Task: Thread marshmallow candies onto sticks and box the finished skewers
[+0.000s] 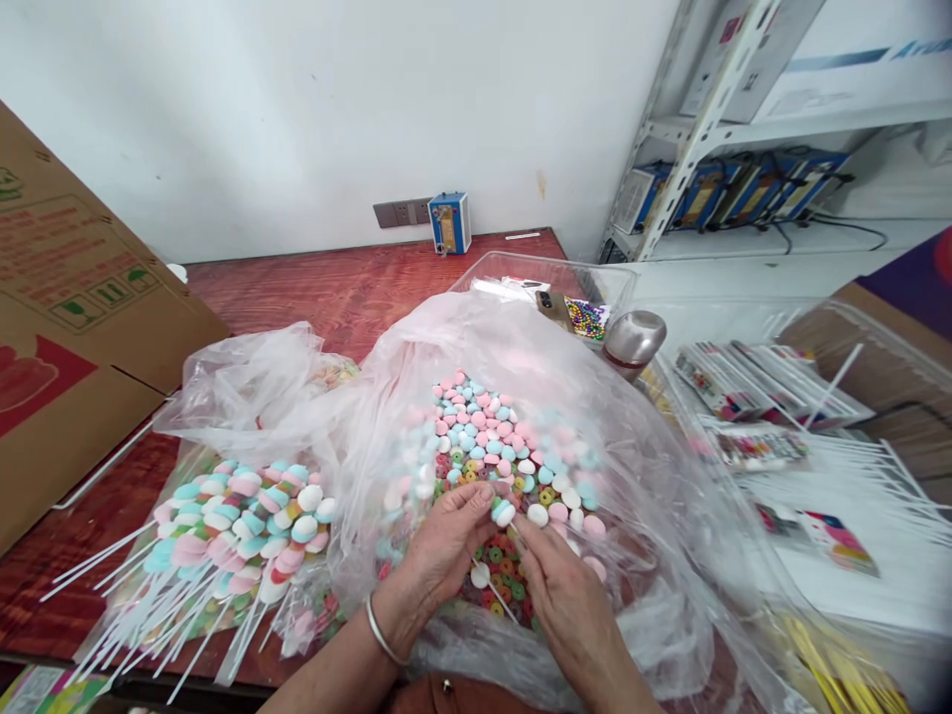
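My left hand [452,531], with a bracelet at the wrist, is closed, thumb and fingertips pinched at a small stack of pastel marshmallow pieces [503,512]. My right hand [565,585] is closed just beside that stack, and what its fingertips hold is hidden. Both hands are over an opened clear plastic bag [416,347]. Inside it lie loose pink, blue and white marshmallows [483,426] and coloured gummy rings [506,570]. Below the hands, a white stick [503,602] with one white piece at its end rests on the rings.
Finished-looking candy skewers [245,526] are piled at left beside a cardboard box [81,288]. A metal-topped bottle [634,342] and a clear tray [513,260] stand behind the bag. White sticks [870,496] lie at right. A blue device [449,223] is by the wall.
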Demonstrator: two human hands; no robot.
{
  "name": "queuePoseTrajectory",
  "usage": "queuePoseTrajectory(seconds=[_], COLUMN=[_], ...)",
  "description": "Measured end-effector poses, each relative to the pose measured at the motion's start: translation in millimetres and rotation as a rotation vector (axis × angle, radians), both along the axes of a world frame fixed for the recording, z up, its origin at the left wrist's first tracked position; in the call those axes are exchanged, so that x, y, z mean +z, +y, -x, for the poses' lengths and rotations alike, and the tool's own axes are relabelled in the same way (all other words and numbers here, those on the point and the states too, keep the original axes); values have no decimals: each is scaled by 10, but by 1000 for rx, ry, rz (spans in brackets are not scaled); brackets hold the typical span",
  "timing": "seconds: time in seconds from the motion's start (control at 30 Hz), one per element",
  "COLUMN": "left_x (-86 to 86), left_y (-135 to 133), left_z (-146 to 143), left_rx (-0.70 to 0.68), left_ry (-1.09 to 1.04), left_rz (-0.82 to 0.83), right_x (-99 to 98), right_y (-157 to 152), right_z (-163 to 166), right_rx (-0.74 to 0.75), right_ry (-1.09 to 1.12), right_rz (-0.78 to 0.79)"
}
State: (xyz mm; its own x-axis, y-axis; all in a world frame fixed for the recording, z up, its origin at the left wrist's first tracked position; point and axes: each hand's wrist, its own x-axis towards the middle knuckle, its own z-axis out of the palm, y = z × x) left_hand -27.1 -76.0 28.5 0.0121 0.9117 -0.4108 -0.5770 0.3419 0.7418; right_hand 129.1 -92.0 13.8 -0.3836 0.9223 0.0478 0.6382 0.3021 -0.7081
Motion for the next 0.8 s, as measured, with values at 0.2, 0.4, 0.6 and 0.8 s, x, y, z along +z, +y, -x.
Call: queuePoseTrajectory(seconds=[0.2, 0.4, 0.6, 0.8], left_x=[-50, -66, -20, -142], left_y=[-62, -50, 409, 814], left_z=[-213, -284, 115, 281], left_rx=[-67, -130, -51, -355], left_ry=[-100, 104, 1171, 1712], left_rz=[48, 28, -437, -691], right_x=[-207, -213, -356, -365], right_y=[-68, 91, 177, 172], right_z=[-60, 22, -36, -116], right_rx=[-121, -115, -259, -282], right_ry=[38, 270, 543, 568], right_rz=[-25, 182, 472, 463])
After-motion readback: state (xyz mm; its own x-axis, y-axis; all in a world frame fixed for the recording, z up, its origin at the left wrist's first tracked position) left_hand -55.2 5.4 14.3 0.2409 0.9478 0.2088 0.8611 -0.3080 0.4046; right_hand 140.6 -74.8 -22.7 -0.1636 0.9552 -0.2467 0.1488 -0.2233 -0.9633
